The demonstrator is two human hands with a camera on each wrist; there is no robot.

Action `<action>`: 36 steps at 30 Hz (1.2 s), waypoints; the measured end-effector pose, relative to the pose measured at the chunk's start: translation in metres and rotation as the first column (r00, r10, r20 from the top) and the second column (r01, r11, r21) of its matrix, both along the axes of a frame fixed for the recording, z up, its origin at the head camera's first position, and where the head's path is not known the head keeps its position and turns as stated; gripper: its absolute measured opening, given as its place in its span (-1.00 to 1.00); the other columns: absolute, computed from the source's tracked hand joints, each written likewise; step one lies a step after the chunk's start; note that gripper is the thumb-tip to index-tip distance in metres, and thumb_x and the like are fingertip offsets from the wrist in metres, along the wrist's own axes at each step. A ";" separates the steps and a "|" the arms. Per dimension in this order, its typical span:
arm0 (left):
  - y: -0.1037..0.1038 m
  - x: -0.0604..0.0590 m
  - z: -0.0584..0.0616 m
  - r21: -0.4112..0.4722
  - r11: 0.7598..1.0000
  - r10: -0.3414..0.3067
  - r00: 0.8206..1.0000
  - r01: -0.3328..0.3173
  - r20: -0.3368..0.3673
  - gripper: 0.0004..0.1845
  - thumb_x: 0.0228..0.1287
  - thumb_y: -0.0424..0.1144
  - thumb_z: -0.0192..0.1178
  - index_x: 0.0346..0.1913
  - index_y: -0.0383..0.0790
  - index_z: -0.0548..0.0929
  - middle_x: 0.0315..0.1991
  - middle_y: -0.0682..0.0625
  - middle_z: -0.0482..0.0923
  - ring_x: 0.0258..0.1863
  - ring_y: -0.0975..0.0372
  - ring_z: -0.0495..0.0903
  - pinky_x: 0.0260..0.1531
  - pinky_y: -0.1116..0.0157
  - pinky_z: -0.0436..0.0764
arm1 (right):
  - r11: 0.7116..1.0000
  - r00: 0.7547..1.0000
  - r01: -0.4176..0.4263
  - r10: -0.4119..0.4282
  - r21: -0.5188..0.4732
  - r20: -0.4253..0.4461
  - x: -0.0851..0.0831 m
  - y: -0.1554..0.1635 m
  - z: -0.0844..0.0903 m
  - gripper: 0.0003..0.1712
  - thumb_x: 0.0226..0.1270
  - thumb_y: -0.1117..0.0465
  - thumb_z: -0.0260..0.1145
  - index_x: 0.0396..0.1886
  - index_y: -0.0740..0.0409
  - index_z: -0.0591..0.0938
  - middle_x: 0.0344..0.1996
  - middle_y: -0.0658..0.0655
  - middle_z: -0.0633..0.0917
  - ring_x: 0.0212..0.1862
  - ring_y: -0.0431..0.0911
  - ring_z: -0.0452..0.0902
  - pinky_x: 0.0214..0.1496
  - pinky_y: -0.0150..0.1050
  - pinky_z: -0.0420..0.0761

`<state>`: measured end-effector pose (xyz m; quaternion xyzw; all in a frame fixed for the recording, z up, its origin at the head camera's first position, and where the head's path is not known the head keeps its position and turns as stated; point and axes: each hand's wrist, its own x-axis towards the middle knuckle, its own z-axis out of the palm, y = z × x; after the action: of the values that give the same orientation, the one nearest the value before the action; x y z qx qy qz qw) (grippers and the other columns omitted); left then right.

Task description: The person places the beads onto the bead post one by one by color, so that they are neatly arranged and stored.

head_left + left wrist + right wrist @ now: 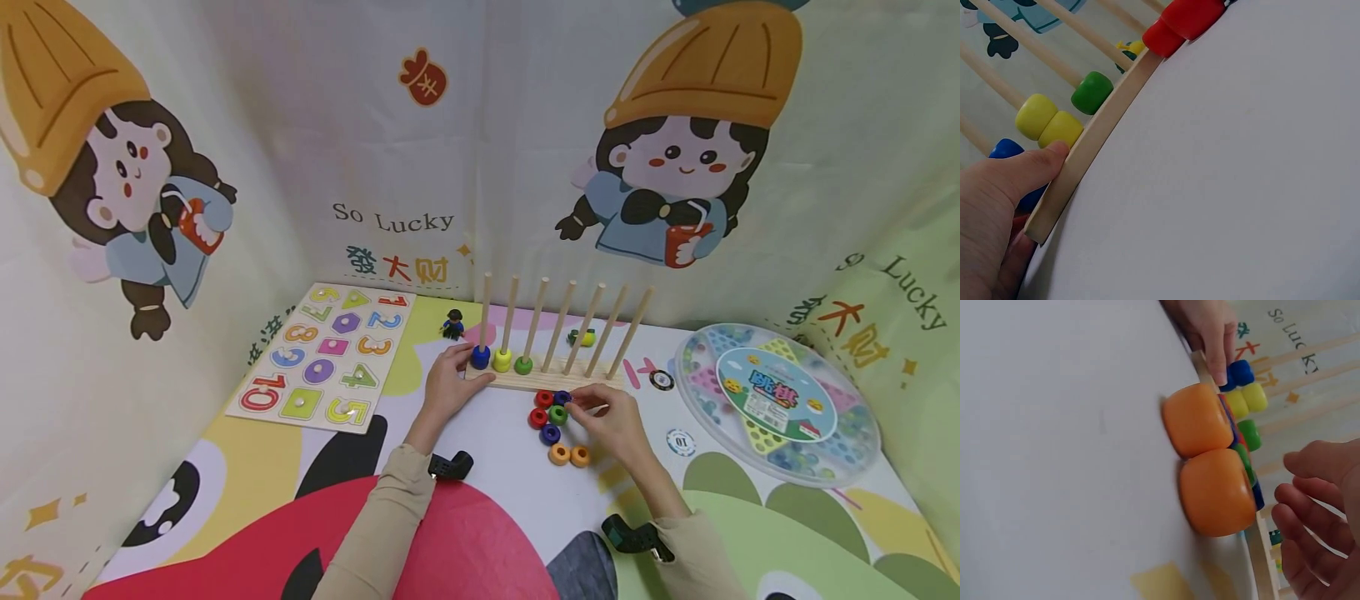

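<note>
A wooden peg rack (540,382) stands on the table, its upright pegs in a row. My left hand (447,385) grips the left end of its base, thumb (1047,164) on the front edge. Blue beads (480,358) sit on the first peg, two yellow beads (1049,122) on the second and a green bead (1092,92) on the third. Loose red beads (537,418), blue beads (550,434), a green bead (557,415) and two orange beads (1217,492) lie before the rack. Beside the far blue bead is my right hand (611,417), thumb and fingers apart, holding nothing visible.
A number puzzle board (322,358) lies left. A small toy figure (452,324) and a yellow-green toy (582,337) are near the rack. To the right are two round chips (681,442) and a large round game box (776,404). Printed cloth walls enclose the table.
</note>
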<state>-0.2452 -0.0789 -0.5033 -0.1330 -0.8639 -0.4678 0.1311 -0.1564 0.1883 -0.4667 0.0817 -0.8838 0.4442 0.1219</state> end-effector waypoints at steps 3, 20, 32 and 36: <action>0.000 0.000 0.000 -0.001 1.000 0.001 1.000 -0.001 0.009 -0.36 0.00 -0.14 0.55 0.12 -0.43 0.64 0.16 -0.18 0.56 0.06 0.00 0.56 0.03 0.14 0.63 | 0.999 0.998 -0.041 0.041 0.009 0.044 0.002 0.000 -0.004 -0.77 0.15 0.35 0.49 -0.18 0.31 0.72 -0.37 0.11 0.74 -0.32 -0.06 0.65 -0.32 -0.40 0.65; 0.001 -0.001 -0.001 0.003 1.000 0.007 1.000 -0.007 0.011 -0.37 0.01 -0.13 0.55 0.11 -0.44 0.65 0.16 -0.18 0.56 0.08 0.00 0.56 0.04 0.14 0.63 | 0.997 0.991 -0.080 0.081 -0.014 0.108 0.006 -0.009 -0.016 -0.62 0.06 0.35 0.54 -0.07 0.28 0.70 -0.23 0.14 0.72 -0.28 -0.08 0.62 -0.28 -0.39 0.66; 0.001 -0.003 -0.002 -0.006 1.000 0.001 1.000 0.000 0.011 -0.35 0.01 -0.13 0.55 0.13 -0.45 0.63 0.17 -0.20 0.55 0.09 -0.01 0.55 0.04 0.16 0.63 | 0.997 0.994 -0.074 0.072 0.025 0.077 0.006 -0.015 -0.009 -0.69 0.06 0.33 0.55 -0.16 0.24 0.73 -0.31 0.09 0.72 -0.32 -0.10 0.62 -0.31 -0.34 0.67; 0.001 -0.003 -0.002 -0.001 1.000 0.000 1.000 0.000 0.008 -0.35 0.00 -0.14 0.55 0.12 -0.46 0.63 0.16 -0.20 0.55 0.09 -0.01 0.55 0.04 0.16 0.63 | 0.997 0.998 -0.067 0.066 0.047 0.016 0.004 -0.017 -0.002 -0.70 0.06 0.31 0.55 -0.17 0.22 0.74 -0.29 0.08 0.73 -0.28 -0.07 0.63 -0.27 -0.29 0.68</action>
<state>-0.2478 -0.0779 -0.5052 -0.1313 -0.8645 -0.4681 0.1274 -0.1526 0.1712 -0.4683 0.1107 -0.8919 0.4273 0.0985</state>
